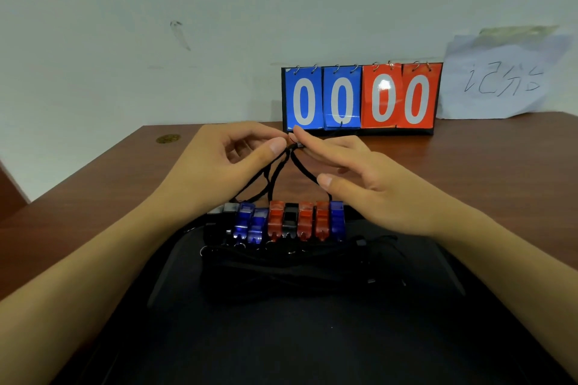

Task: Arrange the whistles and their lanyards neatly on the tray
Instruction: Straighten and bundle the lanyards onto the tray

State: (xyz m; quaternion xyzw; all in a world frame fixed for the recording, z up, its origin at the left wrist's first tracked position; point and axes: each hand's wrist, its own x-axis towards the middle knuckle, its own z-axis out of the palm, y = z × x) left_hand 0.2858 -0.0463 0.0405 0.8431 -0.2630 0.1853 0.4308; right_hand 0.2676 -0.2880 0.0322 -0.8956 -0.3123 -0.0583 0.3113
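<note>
Several whistles [281, 220], red, blue, black and silver, stand side by side in a row at the far edge of a black tray [312, 337]. Behind the row, on the tray, lies a bundle of black lanyards [281, 272]. Above the table, my left hand [215, 166] and my right hand [353, 178] meet fingertip to fingertip, both pinching the top of a black lanyard cord [281, 172] at its small clasp. The cord's strands hang down from my fingers to the whistle row.
A flip scoreboard [361, 98] reading 0000, two blue and two red cards, stands at the back of the brown wooden table [125, 175]. A paper sheet with handwriting [500, 78] leans on the wall to its right. A small brass disc [168, 138] lies back left.
</note>
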